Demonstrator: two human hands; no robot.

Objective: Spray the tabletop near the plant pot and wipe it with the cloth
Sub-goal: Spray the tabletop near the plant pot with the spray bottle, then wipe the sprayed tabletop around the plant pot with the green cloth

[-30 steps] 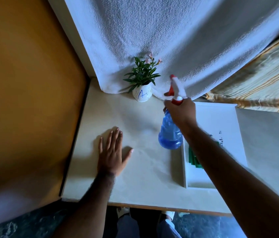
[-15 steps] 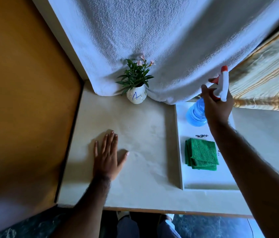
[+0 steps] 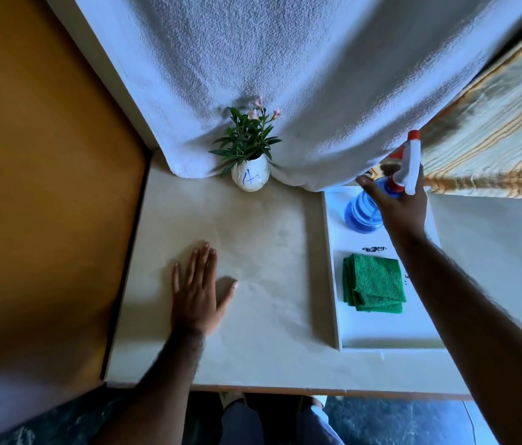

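Note:
A small white plant pot (image 3: 250, 176) with green leaves and pink flowers stands at the back of the pale tabletop (image 3: 263, 252). My left hand (image 3: 197, 293) lies flat on the tabletop, fingers apart, holding nothing. My right hand (image 3: 397, 207) grips the neck of a blue spray bottle (image 3: 360, 213) with a white and red trigger head. The bottle stands in the far end of a white tray (image 3: 381, 335). A folded green cloth (image 3: 372, 283) lies in the same tray, nearer to me.
A white towel (image 3: 285, 75) hangs behind the pot and drapes onto the table. A striped fabric (image 3: 494, 130) hangs at the right. An orange-brown panel (image 3: 44, 187) borders the table's left edge. The table's front edge runs above my legs.
My right hand carried the spray bottle from the table's middle to the right and set it down in the tray's far end. The cloth came into view. My left hand stayed flat.

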